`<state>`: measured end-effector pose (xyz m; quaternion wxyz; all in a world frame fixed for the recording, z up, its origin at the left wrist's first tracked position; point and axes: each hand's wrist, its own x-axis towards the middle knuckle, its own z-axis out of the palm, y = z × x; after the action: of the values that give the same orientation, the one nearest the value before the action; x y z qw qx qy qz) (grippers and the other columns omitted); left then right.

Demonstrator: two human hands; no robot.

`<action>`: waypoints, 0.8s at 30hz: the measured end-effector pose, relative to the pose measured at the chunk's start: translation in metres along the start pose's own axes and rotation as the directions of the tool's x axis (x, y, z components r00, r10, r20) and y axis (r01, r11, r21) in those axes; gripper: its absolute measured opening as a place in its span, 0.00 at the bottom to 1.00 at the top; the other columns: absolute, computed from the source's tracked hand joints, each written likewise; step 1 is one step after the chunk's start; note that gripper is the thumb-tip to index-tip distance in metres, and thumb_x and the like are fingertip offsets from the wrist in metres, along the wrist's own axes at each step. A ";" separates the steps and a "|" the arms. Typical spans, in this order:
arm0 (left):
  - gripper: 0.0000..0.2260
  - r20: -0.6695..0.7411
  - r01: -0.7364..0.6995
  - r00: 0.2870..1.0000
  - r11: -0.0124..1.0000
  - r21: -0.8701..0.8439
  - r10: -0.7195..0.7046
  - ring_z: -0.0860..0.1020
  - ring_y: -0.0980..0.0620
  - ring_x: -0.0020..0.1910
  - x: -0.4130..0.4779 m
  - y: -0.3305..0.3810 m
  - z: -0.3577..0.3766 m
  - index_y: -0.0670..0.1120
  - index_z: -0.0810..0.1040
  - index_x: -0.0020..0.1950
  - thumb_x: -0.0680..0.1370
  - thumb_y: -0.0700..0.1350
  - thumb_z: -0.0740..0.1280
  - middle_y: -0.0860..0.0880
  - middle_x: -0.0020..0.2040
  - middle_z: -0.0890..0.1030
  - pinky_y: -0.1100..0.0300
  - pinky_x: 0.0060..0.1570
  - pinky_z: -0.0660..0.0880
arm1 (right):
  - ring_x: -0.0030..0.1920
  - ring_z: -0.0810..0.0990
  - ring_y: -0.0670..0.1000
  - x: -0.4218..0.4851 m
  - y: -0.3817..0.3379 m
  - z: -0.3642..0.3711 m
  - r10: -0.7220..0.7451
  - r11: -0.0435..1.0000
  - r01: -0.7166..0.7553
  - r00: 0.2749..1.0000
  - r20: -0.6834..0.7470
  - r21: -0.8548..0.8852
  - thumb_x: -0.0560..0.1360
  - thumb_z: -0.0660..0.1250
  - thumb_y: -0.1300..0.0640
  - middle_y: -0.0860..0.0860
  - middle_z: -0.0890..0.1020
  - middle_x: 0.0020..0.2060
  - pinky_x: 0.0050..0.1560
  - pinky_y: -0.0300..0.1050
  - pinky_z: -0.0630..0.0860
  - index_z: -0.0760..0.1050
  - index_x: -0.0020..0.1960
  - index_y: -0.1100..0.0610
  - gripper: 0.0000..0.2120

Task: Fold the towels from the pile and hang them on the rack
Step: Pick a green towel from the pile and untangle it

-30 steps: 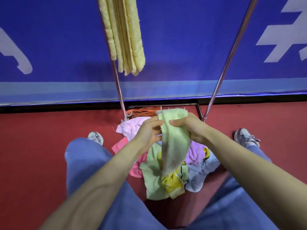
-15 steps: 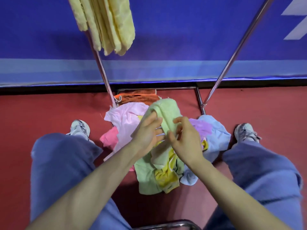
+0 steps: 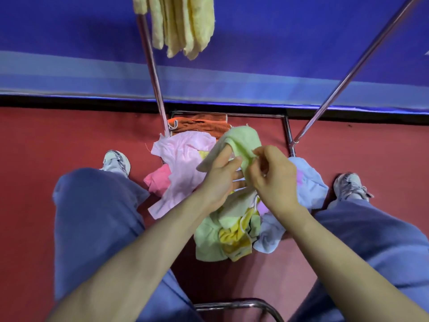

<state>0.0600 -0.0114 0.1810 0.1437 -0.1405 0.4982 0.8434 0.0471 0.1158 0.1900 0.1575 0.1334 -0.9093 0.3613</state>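
I hold a light green towel (image 3: 243, 141) above the pile (image 3: 185, 159) of pink, green, yellow, blue and orange towels on the red floor. My left hand (image 3: 221, 177) has its fingers under a fold of the green towel, which drapes over them. My right hand (image 3: 274, 175) pinches the towel's edge just to the right of the left hand. Several folded yellow towels (image 3: 183, 26) hang at the top of the view. The rack's metal legs (image 3: 153, 73) slant down to a rectangular base frame (image 3: 286, 129) behind the pile.
A blue wall banner (image 3: 278, 54) runs behind the rack. My legs in blue trousers and my grey shoes (image 3: 116, 160) flank the pile. A curved metal bar (image 3: 241, 305) sits low in the view, between my legs.
The green towel hung long from both hands a second ago. Now it is gathered up short between them, and my right hand has shifted to pinch its edge. The view has tilted down.
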 end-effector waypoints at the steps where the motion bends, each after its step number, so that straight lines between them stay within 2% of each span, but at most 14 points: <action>1: 0.15 -0.002 -0.004 1.000 1.000 0.010 0.004 0.81 0.44 0.47 -0.002 0.001 0.000 0.48 0.72 0.69 0.84 0.39 0.56 0.44 0.55 0.81 0.53 0.41 0.79 | 0.38 0.77 0.51 0.001 -0.003 -0.001 -0.030 0.999 0.030 1.000 0.007 0.011 0.73 0.65 0.61 0.51 0.80 0.39 0.39 0.46 0.72 0.77 0.50 0.58 0.07; 4: 0.15 0.008 -0.024 1.000 0.999 0.039 0.024 0.82 0.46 0.46 -0.007 0.003 0.000 0.50 0.73 0.68 0.84 0.39 0.57 0.46 0.54 0.83 0.55 0.39 0.79 | 0.39 0.78 0.52 0.001 -0.007 -0.001 -0.101 0.994 0.103 0.993 0.065 -0.031 0.72 0.66 0.60 0.51 0.81 0.40 0.40 0.44 0.71 0.78 0.51 0.58 0.08; 8: 0.13 0.014 -0.057 0.998 0.994 0.098 0.056 0.81 0.51 0.41 -0.014 0.005 -0.001 0.49 0.74 0.64 0.84 0.38 0.56 0.49 0.50 0.82 0.58 0.37 0.77 | 0.41 0.78 0.53 0.000 -0.006 -0.002 -0.013 0.994 0.032 0.984 0.177 -0.101 0.71 0.66 0.57 0.48 0.79 0.41 0.38 0.47 0.72 0.74 0.56 0.54 0.14; 11: 0.14 0.042 -0.066 0.997 0.979 0.192 0.059 0.80 0.55 0.38 -0.017 0.003 0.000 0.48 0.74 0.63 0.83 0.36 0.55 0.52 0.45 0.82 0.57 0.39 0.76 | 0.42 0.76 0.52 0.005 -0.009 -0.001 0.000 0.997 0.012 0.988 0.154 -0.078 0.72 0.67 0.54 0.47 0.76 0.44 0.39 0.48 0.72 0.72 0.58 0.53 0.15; 13: 0.18 0.065 -0.063 0.997 0.966 0.250 0.048 0.80 0.57 0.36 -0.019 0.002 0.003 0.50 0.74 0.64 0.82 0.33 0.53 0.56 0.41 0.82 0.56 0.41 0.78 | 0.42 0.77 0.53 0.014 -0.010 0.001 -0.002 0.996 0.014 0.991 0.132 -0.089 0.73 0.67 0.54 0.48 0.78 0.44 0.39 0.48 0.72 0.73 0.57 0.54 0.13; 15: 0.20 0.083 -0.049 0.996 0.963 0.267 0.028 0.80 0.55 0.39 -0.020 0.000 0.004 0.54 0.74 0.66 0.82 0.34 0.53 0.55 0.42 0.82 0.53 0.43 0.78 | 0.41 0.78 0.54 0.022 -0.010 0.002 -0.004 0.989 0.024 0.990 0.138 -0.144 0.74 0.67 0.55 0.49 0.80 0.42 0.39 0.48 0.73 0.75 0.55 0.54 0.10; 18: 0.20 0.091 -0.004 0.996 0.969 0.248 -0.020 0.81 0.56 0.39 -0.022 -0.001 0.003 0.56 0.72 0.65 0.83 0.35 0.53 0.53 0.42 0.80 0.60 0.39 0.79 | 0.39 0.79 0.57 0.029 -0.007 0.003 -0.021 0.977 0.051 0.989 0.144 -0.208 0.74 0.66 0.57 0.51 0.81 0.38 0.37 0.51 0.74 0.76 0.47 0.56 0.03; 21: 0.21 0.089 0.035 0.994 0.970 0.240 -0.058 0.80 0.57 0.36 -0.022 0.000 0.005 0.55 0.71 0.66 0.83 0.33 0.53 0.54 0.41 0.80 0.62 0.35 0.78 | 0.37 0.78 0.60 0.030 -0.007 0.005 -0.120 0.965 0.151 0.981 0.152 -0.214 0.72 0.64 0.58 0.53 0.79 0.37 0.34 0.54 0.75 0.75 0.43 0.58 0.04; 24: 0.18 0.078 0.040 0.995 0.975 0.217 -0.058 0.80 0.55 0.35 -0.020 0.000 0.005 0.54 0.73 0.60 0.83 0.33 0.53 0.57 0.40 0.81 0.60 0.35 0.77 | 0.35 0.76 0.60 0.027 -0.009 0.006 -0.224 0.945 0.249 0.965 0.138 -0.213 0.72 0.63 0.57 0.54 0.76 0.36 0.30 0.53 0.73 0.74 0.42 0.60 0.05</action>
<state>0.0780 -0.0091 0.1911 0.1997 -0.1010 0.5765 0.7858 0.0248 0.1020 0.2019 0.1631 0.2427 -0.9295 0.2247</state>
